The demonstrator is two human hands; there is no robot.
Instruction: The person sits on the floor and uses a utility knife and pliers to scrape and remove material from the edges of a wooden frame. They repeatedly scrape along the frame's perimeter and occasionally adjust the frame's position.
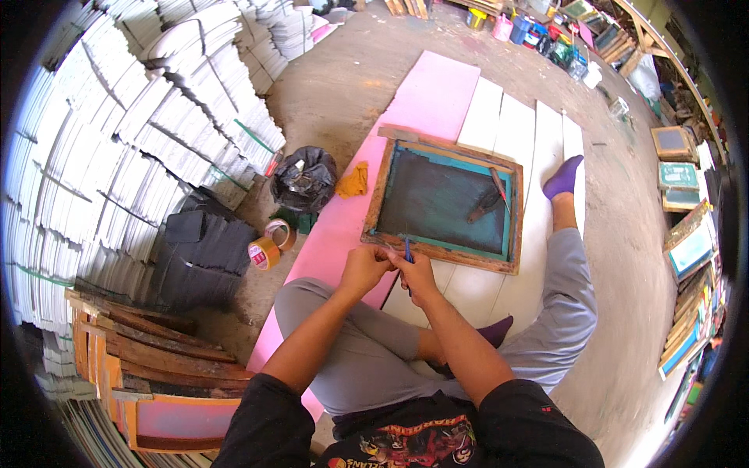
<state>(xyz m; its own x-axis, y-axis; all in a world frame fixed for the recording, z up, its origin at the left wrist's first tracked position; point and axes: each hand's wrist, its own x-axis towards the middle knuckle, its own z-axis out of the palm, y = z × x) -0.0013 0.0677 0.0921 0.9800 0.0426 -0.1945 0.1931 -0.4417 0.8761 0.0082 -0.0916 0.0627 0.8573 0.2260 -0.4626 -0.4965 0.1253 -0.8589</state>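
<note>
A wooden screen-printing frame [442, 258] with dark mesh and teal borders lies in front of my crossed legs. At its near edge, my right hand [418, 278] is closed round a slim blue-handled tool [408, 250], whose exact kind I cannot make out. Close beside it, my left hand [365, 267] is pinched shut, its fingertips almost meeting the right hand's. Whatever sits between the left fingertips is too small to name. On the mesh, toward the right side, rests a dark, wide-ended tool [485, 204] with reddish thin parts next to it.
Pink board [437, 82] and white boards [515, 129] lie beneath the frame. Tape rolls [264, 253], a black plastic bag [304, 179] and a yellow cloth [353, 180] are to the left. Tall paper stacks [133, 148] and wooden frames [160, 351] stand farther left; more frames [690, 242] line the right.
</note>
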